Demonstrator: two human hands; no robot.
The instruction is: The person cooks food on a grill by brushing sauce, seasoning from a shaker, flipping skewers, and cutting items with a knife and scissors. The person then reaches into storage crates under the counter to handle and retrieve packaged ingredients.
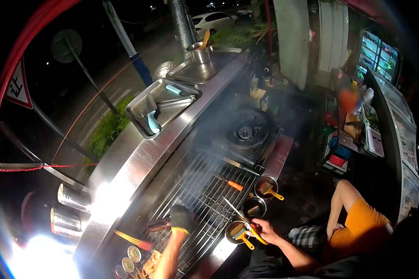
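Observation:
My left hand (180,218), in a dark glove with a yellow cuff, is over the barbecue grill (205,204). Just left of the glove lies a dark brown piece of food (159,225); whether the fingers grip it is hidden. In my right hand (267,231) are scissors (253,231) with orange-yellow handles, their blades pointing up and left over the grill edge. Beside that hand stands a sauce pot (229,226) with a yellow-handled brush (247,241) in it. A tool with an orange handle (235,185) rests on the bars.
Two more pots (253,208) line the grill's right edge. Beyond is a burner (246,133) in smoke. A steel tray (139,109) with utensils sits on the counter. Small cups (134,253) and a red-headed brush (144,245) lie lower left. A person in orange shorts (361,223) sits at right.

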